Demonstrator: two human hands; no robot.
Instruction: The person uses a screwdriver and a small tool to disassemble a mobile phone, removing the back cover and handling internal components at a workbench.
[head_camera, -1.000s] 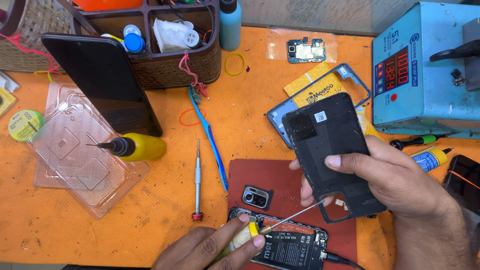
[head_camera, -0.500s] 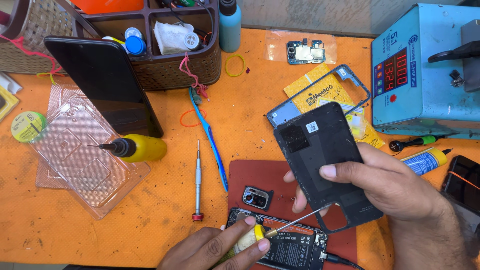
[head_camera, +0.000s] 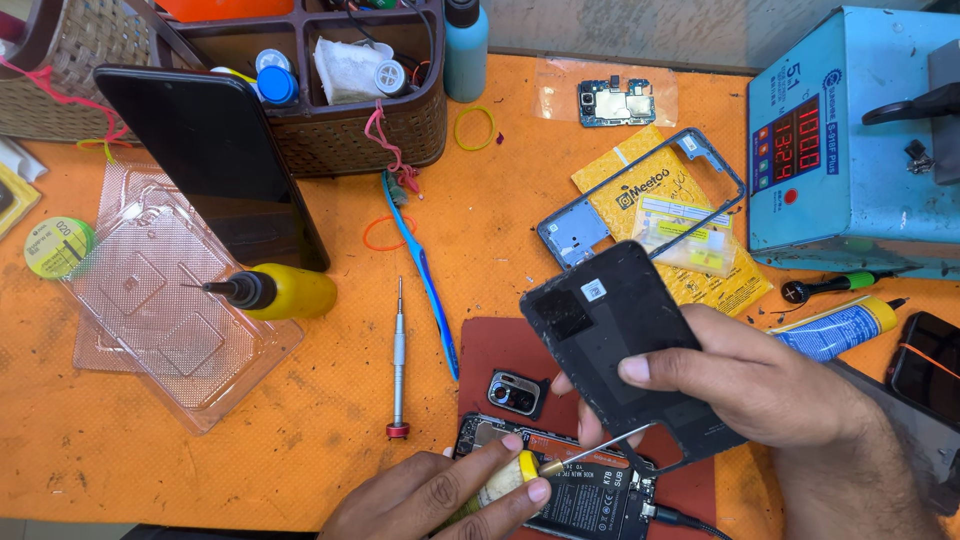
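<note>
My right hand (head_camera: 770, 390) holds a black phone back cover (head_camera: 605, 330) tilted, inner side up, above the red mat (head_camera: 490, 345). My left hand (head_camera: 430, 495) grips a thin tool with a yellow handle (head_camera: 520, 470); its metal tip (head_camera: 600, 445) reaches the cover's lower edge. Under both hands lies an opened phone (head_camera: 590, 500) with its circuit board showing. A loose camera module (head_camera: 517, 392) lies on the mat just left of the cover.
On the orange table lie a small screwdriver (head_camera: 399, 360), a blue spudger (head_camera: 425, 280), a yellow bottle (head_camera: 285, 292) and a clear plastic tray (head_camera: 170, 330). A black phone (head_camera: 215, 165) leans on a brown organiser (head_camera: 340, 130). A phone frame (head_camera: 640, 195), blue machine (head_camera: 850, 150) and glue tube (head_camera: 835, 328) sit right.
My right hand has shifted the back cover slightly left and down, tilting it more. My left hand keeps the tool at about the same spot.
</note>
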